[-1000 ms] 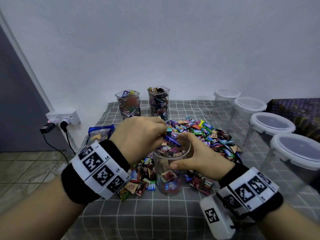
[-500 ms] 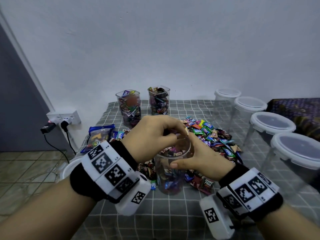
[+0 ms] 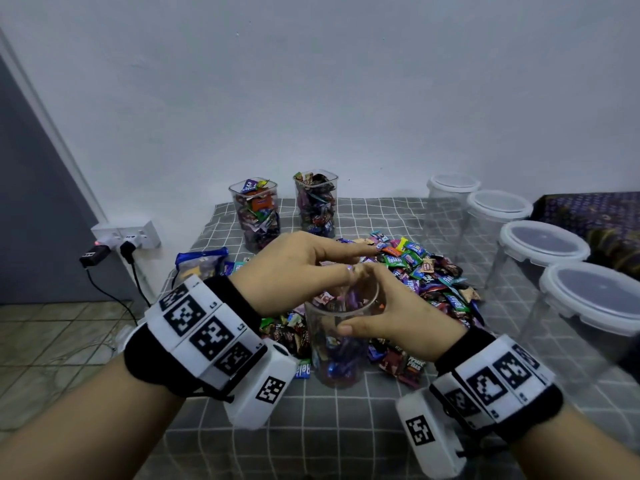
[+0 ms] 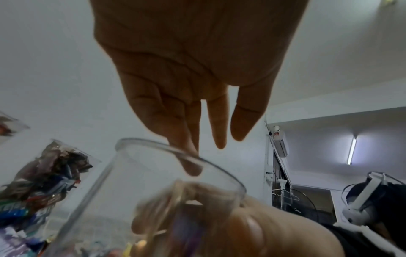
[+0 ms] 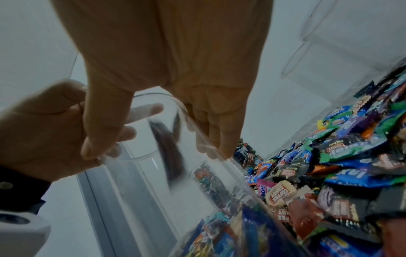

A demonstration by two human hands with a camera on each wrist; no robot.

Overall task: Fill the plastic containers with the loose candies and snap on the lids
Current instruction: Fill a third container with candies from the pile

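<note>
One clear container stands at the near edge of the candy pile on the checked surface, partly filled at the bottom. Our right hand is wrapped around its upper wall, thumb in front and fingers behind, steadying it. Our left hand hangs over the mouth with fingers straight and spread, holding nothing; the right wrist view shows a blurred dark candy dropping inside the wall.

To do this step well, we judge that we should keep the container upright and pinned, release only when the fingers are over the opening, and take small handfuls so wrappers do not catch on the rim.

Half a second ago our left fingers were bunched over the rim around candy; now they have opened and let it fall.

Beyond it, two filled containers stand lidless near the wall, so lids remain to be snapped on. Four lidded containers line the right side, and a blue bag lies at the left.
</note>
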